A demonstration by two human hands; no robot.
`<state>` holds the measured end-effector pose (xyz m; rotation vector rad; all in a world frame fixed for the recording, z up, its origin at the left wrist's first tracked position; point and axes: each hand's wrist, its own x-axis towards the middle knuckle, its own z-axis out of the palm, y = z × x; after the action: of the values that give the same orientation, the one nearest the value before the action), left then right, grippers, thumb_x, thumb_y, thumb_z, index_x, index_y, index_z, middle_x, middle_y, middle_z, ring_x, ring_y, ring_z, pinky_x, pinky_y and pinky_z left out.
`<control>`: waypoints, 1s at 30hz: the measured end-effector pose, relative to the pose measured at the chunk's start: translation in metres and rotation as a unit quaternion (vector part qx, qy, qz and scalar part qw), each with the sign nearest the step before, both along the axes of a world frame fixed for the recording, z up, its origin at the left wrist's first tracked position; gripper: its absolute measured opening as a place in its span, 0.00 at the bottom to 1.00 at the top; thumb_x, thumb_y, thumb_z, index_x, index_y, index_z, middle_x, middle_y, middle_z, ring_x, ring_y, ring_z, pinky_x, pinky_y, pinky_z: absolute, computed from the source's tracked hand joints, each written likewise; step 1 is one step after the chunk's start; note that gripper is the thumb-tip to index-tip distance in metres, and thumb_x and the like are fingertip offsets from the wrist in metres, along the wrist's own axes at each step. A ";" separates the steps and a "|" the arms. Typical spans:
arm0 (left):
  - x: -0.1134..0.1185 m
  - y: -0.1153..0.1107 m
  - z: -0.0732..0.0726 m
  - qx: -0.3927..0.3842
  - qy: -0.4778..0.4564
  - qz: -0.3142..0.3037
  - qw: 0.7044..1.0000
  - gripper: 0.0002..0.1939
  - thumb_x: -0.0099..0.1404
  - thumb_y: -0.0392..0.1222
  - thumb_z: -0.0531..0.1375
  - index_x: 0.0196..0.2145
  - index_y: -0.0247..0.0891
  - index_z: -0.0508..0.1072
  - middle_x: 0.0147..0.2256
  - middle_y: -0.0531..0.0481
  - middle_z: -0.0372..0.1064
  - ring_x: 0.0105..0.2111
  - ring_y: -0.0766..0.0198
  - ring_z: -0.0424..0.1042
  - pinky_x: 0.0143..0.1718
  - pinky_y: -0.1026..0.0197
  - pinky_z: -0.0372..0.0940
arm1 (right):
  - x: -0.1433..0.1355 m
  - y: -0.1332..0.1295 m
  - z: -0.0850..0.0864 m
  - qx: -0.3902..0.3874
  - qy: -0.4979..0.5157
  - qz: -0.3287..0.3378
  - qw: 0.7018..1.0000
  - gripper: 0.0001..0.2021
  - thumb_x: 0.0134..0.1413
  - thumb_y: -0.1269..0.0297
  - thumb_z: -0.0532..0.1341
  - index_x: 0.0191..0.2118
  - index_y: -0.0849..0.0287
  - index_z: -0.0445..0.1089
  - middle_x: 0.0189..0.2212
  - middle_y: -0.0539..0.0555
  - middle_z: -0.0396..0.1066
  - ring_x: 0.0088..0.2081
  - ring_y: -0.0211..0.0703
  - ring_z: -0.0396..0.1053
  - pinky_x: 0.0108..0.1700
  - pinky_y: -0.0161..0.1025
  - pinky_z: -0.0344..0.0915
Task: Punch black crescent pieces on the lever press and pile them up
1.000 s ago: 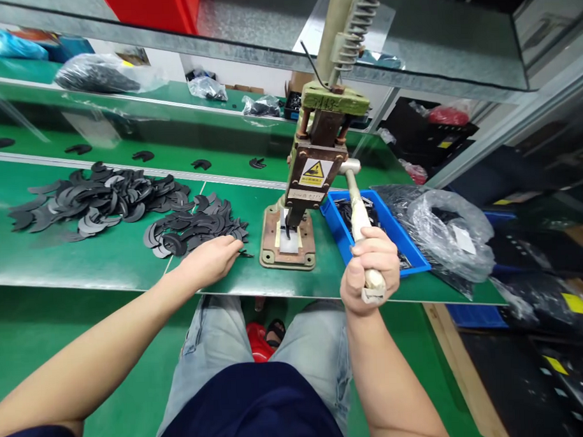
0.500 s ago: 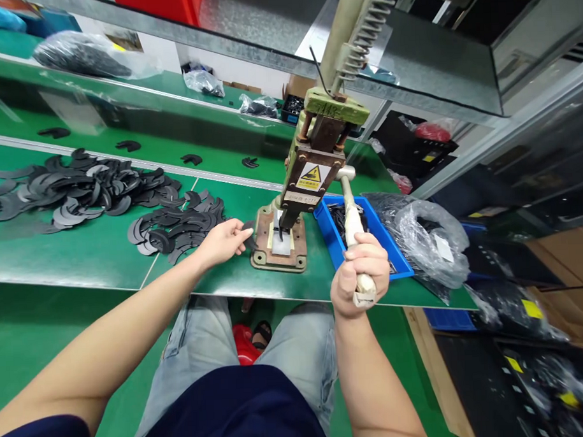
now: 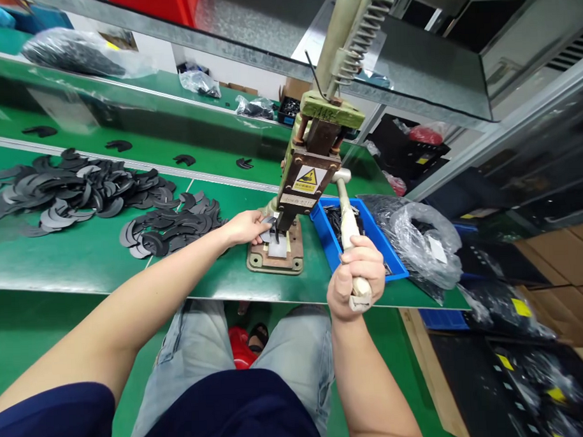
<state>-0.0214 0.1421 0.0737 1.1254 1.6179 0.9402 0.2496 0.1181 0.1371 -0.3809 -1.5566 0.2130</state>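
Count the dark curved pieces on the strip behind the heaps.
4, in a row: leftmost piece, second piece, third piece, rightmost piece nearest the press, which may hide others.

Cream handle point(image 3: 348, 229), blue bin point(image 3: 380, 238)

— What has been changed since one second ago?
— The left hand point(image 3: 248, 227) has been shifted from the edge of the smaller pile point(image 3: 170, 230) to the press base point(image 3: 296, 245).
— And the dark curved piece point(image 3: 266, 236)?
— It has been brought in over the base, beside the punch point(image 3: 288, 218).
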 end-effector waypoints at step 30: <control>-0.015 0.010 -0.015 -0.023 -0.073 -0.024 0.997 0.22 0.61 0.53 0.76 0.35 0.38 0.70 0.22 0.54 0.74 0.20 0.65 0.76 0.21 0.67 0.72 | -0.008 0.003 0.001 0.009 0.038 -0.027 0.999 0.10 0.63 0.57 0.63 0.33 0.51 0.64 0.28 0.47 0.61 0.34 0.44 0.69 0.49 0.60 0.75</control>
<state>-0.0366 0.1522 0.0584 1.0368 1.4811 0.9276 0.2419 0.1213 0.1382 -0.3952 -1.4719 0.1698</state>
